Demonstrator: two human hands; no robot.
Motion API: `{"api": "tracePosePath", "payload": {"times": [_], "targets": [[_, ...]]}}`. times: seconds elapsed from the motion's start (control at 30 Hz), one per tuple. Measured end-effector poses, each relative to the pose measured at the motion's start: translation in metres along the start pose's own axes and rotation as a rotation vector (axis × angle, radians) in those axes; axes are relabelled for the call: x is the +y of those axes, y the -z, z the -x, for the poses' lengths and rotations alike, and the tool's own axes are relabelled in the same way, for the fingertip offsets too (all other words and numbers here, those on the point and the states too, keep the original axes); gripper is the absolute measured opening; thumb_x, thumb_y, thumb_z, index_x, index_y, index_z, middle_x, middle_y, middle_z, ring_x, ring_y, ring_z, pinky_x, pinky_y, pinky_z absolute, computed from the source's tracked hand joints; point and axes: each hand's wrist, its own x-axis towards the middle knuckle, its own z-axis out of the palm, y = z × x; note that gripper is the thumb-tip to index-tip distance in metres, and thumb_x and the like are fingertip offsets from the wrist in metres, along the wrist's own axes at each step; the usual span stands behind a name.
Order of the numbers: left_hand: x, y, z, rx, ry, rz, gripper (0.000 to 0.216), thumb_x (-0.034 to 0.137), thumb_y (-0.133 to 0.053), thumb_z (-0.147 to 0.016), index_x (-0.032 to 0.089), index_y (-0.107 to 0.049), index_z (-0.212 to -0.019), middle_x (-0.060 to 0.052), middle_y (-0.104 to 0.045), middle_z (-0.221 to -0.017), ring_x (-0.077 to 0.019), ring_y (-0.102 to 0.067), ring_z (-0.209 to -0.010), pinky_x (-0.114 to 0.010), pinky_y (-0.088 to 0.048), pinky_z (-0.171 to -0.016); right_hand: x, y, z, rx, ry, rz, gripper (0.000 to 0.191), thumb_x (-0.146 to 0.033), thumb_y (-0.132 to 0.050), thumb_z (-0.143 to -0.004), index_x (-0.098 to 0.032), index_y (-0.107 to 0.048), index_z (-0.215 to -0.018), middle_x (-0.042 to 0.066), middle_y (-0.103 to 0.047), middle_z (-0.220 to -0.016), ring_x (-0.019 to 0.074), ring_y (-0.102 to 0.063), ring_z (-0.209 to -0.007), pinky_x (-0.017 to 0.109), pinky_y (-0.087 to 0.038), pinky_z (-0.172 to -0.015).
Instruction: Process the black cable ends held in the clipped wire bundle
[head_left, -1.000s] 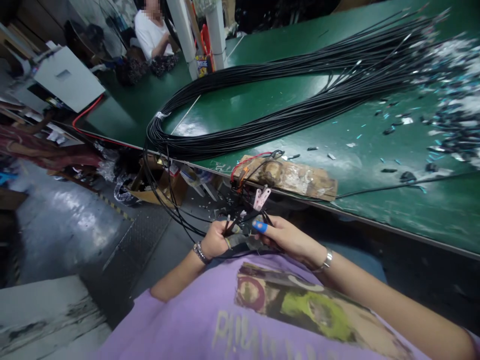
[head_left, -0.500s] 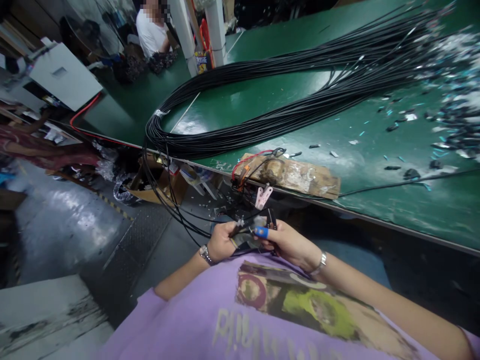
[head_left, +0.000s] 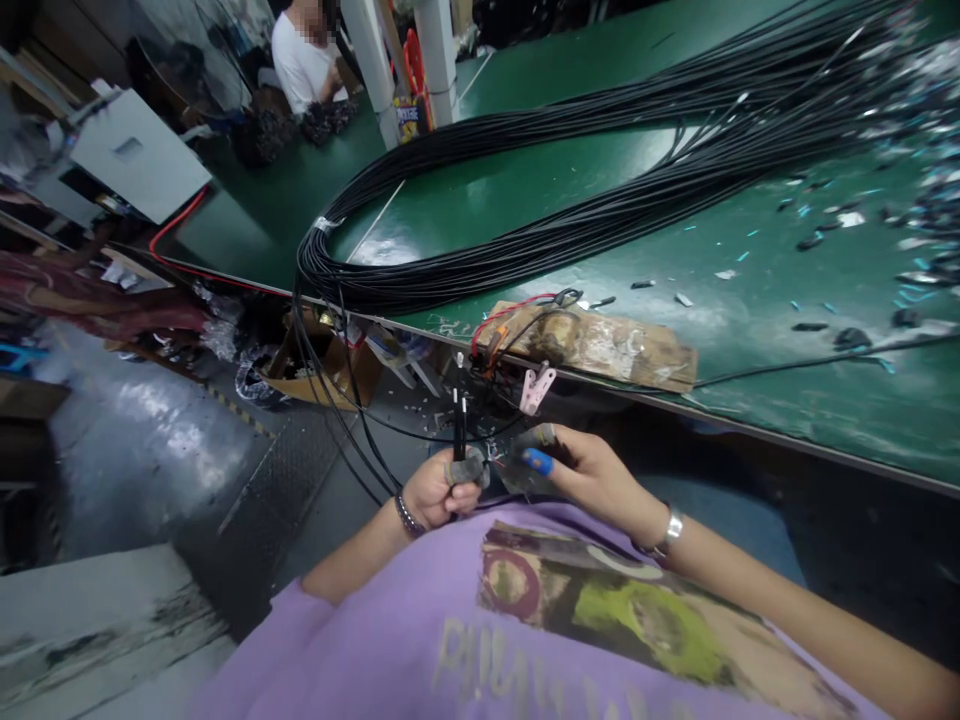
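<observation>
Low in front of my purple shirt, my left hand (head_left: 444, 484) is closed round several black cables. Short black cable ends (head_left: 459, 425) with pale tips stand up out of its grip. Thin stripped wires (head_left: 495, 457) poke out at its fingertips toward the other hand. Beside them, my right hand (head_left: 596, 478) has thumb and forefinger apart, and I see nothing held between them. Blue tape wraps its thumb, and grey covers sit on fingertips of both hands. Loose black cables (head_left: 375, 455) run from the bench down to my left hand.
A long coiled cable bundle (head_left: 450, 285) lies on the green bench (head_left: 585, 225). A wooden block (head_left: 622, 350) with wires and a pink clip (head_left: 536, 390) sits at its edge. Scraps (head_left: 926, 210) litter the right. A cardboard box (head_left: 360, 375) stands below; a person (head_left: 300, 60) sits across.
The cable ends in my left hand have swung upright. My right hand has loosened from the black cable pieces and moved slightly right. The view has shifted a little.
</observation>
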Motion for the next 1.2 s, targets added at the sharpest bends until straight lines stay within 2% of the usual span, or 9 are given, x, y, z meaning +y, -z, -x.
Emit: {"api": "tracePosePath", "payload": {"times": [0.07,0.17,0.3,0.4,0.6,0.7,0.8,1.0,1.2], "targets": [[-0.001,0.0,-0.001,0.005,-0.007,-0.006,0.037,0.03,-0.077,-0.057,0.018,-0.043,-0.064,0.011,-0.036,-0.033,-0.0028,-0.023,-0.023,-0.017,-0.012,-0.03,-0.004,-0.006,0.0,-0.038,-0.096,-0.116,0.03,-0.049,-0.056,-0.078,-0.02,-0.06,-0.072,0.001,-0.056,-0.062,0.0149,-0.047,-0.059,0.028,-0.041,-0.058],[-0.002,0.001,-0.003,-0.007,0.01,-0.012,0.034,0.026,-0.075,-0.059,0.017,-0.043,-0.065,0.011,-0.036,-0.034,-0.0027,-0.024,-0.024,-0.017,-0.01,-0.031,-0.008,-0.014,-0.002,-0.067,-0.126,-0.157,0.038,-0.056,-0.059,-0.073,-0.019,-0.056,-0.064,-0.002,-0.048,-0.057,0.0118,-0.039,-0.055,0.025,-0.036,-0.053],[-0.005,0.005,-0.003,-0.018,0.039,-0.011,0.031,0.026,-0.074,-0.061,0.017,-0.045,-0.069,0.011,-0.035,-0.035,-0.0025,-0.025,-0.024,-0.018,-0.007,-0.032,-0.008,-0.019,-0.004,-0.093,-0.129,-0.2,0.038,-0.053,-0.066,-0.068,-0.02,-0.051,-0.059,-0.003,-0.047,-0.056,0.0113,-0.037,-0.056,0.025,-0.037,-0.055],[-0.005,0.006,-0.003,-0.015,0.067,-0.009,0.033,0.026,-0.076,-0.059,0.017,-0.046,-0.071,0.011,-0.036,-0.035,-0.0024,-0.024,-0.024,-0.018,-0.005,-0.032,-0.004,-0.019,-0.003,-0.106,-0.147,-0.254,0.033,-0.048,-0.069,-0.066,-0.019,-0.055,-0.062,-0.002,-0.051,-0.059,0.0122,-0.042,-0.058,0.026,-0.04,-0.057],[-0.002,0.002,-0.001,0.016,0.062,0.045,0.037,0.024,-0.077,-0.056,0.019,-0.041,-0.063,0.011,-0.036,-0.032,-0.0028,-0.021,-0.023,-0.018,-0.006,-0.031,0.004,-0.014,-0.002,0.145,-0.223,-0.309,0.025,-0.041,-0.07,-0.064,-0.021,-0.058,-0.073,0.0,-0.058,-0.07,0.0161,-0.051,-0.065,0.03,-0.044,-0.064],[0.0,0.002,-0.001,0.031,0.044,0.038,0.034,0.021,-0.075,-0.057,0.018,-0.043,-0.064,0.011,-0.035,-0.032,-0.0032,-0.021,-0.023,-0.018,-0.007,-0.031,0.001,-0.013,-0.002,0.033,-0.236,-0.298,0.027,-0.043,-0.069,-0.066,-0.02,-0.059,-0.076,0.001,-0.058,-0.07,0.0164,-0.051,-0.067,0.03,-0.044,-0.066],[-0.002,0.004,-0.002,0.007,0.051,0.03,0.032,0.021,-0.075,-0.058,0.018,-0.043,-0.065,0.011,-0.035,-0.032,-0.0035,-0.023,-0.023,-0.017,-0.008,-0.031,-0.003,-0.016,-0.003,-0.075,-0.185,-0.244,0.032,-0.051,-0.064,-0.069,-0.019,-0.058,-0.069,0.0,-0.055,-0.066,0.0147,-0.046,-0.064,0.028,-0.041,-0.063],[-0.006,0.006,-0.003,0.007,0.087,0.016,0.033,0.027,-0.076,-0.059,0.017,-0.046,-0.068,0.011,-0.036,-0.034,-0.0032,-0.023,-0.023,-0.018,-0.006,-0.03,-0.002,-0.024,-0.003,-0.089,-0.193,-0.294,0.033,-0.048,-0.07,-0.065,-0.019,-0.055,-0.062,-0.003,-0.05,-0.059,0.0114,-0.04,-0.058,0.025,-0.039,-0.056],[-0.001,0.004,0.001,0.043,0.071,0.032,0.036,0.024,-0.076,-0.057,0.018,-0.04,-0.062,0.011,-0.033,-0.033,-0.0035,-0.022,-0.024,-0.017,-0.009,-0.03,0.002,-0.013,-0.002,0.148,-0.244,-0.32,0.028,-0.041,-0.073,-0.061,-0.02,-0.058,-0.071,-0.002,-0.055,-0.066,0.0134,-0.047,-0.062,0.027,-0.042,-0.06]]}}
